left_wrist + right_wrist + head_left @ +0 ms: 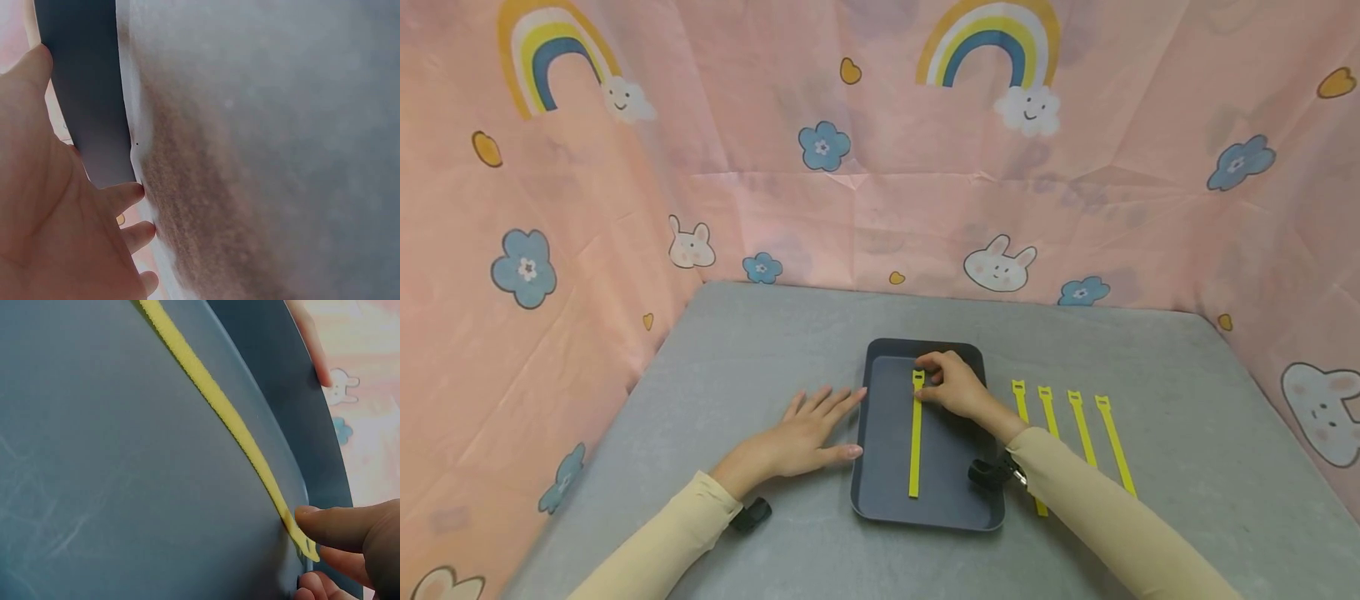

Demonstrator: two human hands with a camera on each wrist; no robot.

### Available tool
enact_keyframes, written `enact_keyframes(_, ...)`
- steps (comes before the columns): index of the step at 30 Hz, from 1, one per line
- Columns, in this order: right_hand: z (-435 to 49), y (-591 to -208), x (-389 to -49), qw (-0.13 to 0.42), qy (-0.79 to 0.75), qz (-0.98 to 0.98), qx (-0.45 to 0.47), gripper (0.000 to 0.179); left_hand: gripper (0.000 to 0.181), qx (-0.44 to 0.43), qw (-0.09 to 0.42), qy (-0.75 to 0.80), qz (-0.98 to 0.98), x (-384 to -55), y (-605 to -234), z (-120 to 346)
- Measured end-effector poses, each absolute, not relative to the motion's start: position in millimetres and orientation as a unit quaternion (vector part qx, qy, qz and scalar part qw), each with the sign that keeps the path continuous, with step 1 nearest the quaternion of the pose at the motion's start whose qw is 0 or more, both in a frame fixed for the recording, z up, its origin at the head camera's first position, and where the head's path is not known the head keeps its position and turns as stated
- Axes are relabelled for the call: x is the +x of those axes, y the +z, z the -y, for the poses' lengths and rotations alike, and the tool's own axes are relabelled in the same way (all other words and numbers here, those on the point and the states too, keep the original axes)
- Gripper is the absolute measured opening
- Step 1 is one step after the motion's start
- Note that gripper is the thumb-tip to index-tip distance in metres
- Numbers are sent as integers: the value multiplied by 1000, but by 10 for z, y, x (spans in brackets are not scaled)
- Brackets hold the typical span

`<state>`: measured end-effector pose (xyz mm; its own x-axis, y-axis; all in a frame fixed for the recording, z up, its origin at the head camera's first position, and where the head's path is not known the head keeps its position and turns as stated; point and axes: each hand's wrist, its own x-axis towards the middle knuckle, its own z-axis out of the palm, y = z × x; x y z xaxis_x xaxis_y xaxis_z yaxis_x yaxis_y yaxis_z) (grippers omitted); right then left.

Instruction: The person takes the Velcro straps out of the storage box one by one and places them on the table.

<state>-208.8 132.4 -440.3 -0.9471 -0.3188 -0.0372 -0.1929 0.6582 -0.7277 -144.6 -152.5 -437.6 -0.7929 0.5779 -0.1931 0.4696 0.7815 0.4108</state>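
Note:
A yellow hook-and-loop cable tie (pixel 915 442) with a slotted head lies lengthwise in a dark grey tray (pixel 955 500). My right hand (pixel 955 383) reaches over the tray's right side, thumb and curled fingers around the tie's head end. In the right wrist view, the thumb meets the fuzzy tie (pixel 215 400) just behind its slotted head, which tips up slightly; contact by the other fingers is partly hidden. With fingers spread, my left hand (pixel 801 437) rests at the tray's left edge, fingertips and thumb touching the rim.
Several more yellow cable ties (pixel 1081 425) lie side by side on the grey table (pixel 760 333) right of the tray, partly covered by the right forearm. Pink printed cloth (pixel 887 208) encloses the table at the back and both sides.

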Motion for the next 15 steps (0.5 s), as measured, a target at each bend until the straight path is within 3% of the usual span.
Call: enact_keyframes(15,-1313,-4440,-2102,70,-382,-912,-132,43,83,280,158,167,-932,-1447,-4371,1520)
